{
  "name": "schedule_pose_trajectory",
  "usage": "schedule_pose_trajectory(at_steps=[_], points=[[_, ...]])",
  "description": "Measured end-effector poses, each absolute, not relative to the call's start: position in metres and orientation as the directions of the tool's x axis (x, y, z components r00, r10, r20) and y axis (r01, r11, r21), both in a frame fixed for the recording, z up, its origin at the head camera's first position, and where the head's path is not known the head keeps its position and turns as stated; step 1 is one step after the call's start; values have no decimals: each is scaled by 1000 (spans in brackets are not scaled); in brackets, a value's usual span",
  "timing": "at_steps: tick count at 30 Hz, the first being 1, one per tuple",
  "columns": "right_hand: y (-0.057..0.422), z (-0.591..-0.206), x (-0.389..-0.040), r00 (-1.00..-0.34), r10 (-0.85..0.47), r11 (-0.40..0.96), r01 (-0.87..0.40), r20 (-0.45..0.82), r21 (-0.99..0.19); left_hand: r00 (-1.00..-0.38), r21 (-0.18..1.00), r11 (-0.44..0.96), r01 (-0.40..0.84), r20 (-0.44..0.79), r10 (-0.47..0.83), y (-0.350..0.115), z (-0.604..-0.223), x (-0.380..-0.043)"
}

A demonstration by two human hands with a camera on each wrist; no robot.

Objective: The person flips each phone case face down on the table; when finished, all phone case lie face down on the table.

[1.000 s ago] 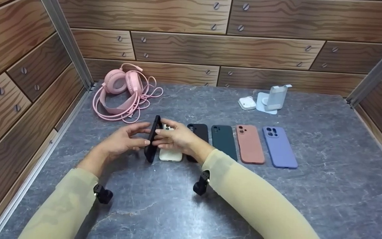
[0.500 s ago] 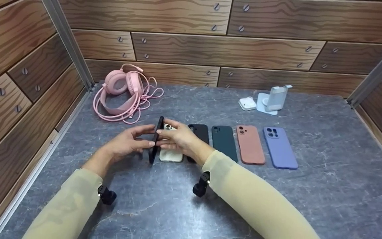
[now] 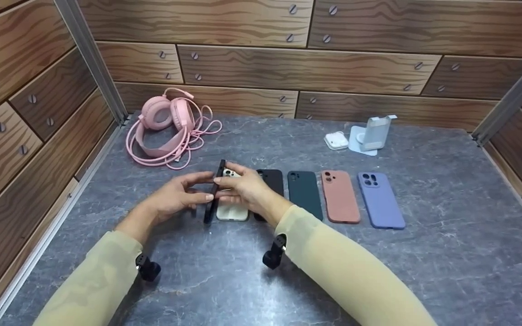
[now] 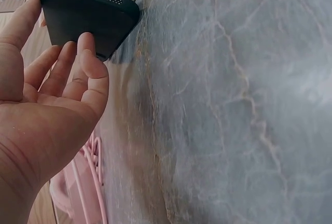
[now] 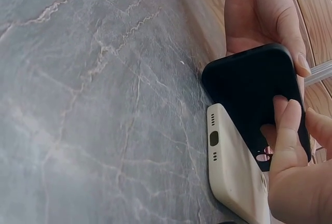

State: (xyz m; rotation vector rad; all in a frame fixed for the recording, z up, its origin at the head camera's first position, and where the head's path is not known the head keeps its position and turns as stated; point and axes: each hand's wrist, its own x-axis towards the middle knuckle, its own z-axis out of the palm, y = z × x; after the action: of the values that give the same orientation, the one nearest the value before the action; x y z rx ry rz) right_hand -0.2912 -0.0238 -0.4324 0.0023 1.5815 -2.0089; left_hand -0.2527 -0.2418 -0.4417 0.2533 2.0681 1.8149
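Note:
A dark phone case stands on its long edge, held between both hands just left of a cream phone case. My left hand has its thumb on the case's upper edge and its fingers against the outer back. From the other side, my right hand pinches the same edge, fingertips against the hollow inside. Pink shows through the case's camera holes in the right wrist view. My right forearm and hand partly cover the cream case and a black phone case beside it.
Rightward in the row lie a dark teal case, a pink case and a violet case. Pink headphones with coiled cable sit back left. A small white square item and a pale stand are back right.
The dark case and my left hand have shifted slightly right, closer to the cream case. The case appears narrower, more edge-on. My right hand has barely moved.

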Motion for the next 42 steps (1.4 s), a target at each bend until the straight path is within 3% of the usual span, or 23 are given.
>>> schedule_pose_trajectory(at_steps=[26,35,42], points=[[-21,-431,-289,-906,-306,-75,329,-292,-941,-930,979,186,-88,-147,337,-230,-444,-251],[-19,-431,-292,-906,-309,-80,327,-288,-942,-951,960,265,-88,-160,263,-230,-446,-253],[-16,-430,-292,-897,-346,-130,337,-276,-932,-958,967,237,-89,-148,244,-232,-450,-255]])
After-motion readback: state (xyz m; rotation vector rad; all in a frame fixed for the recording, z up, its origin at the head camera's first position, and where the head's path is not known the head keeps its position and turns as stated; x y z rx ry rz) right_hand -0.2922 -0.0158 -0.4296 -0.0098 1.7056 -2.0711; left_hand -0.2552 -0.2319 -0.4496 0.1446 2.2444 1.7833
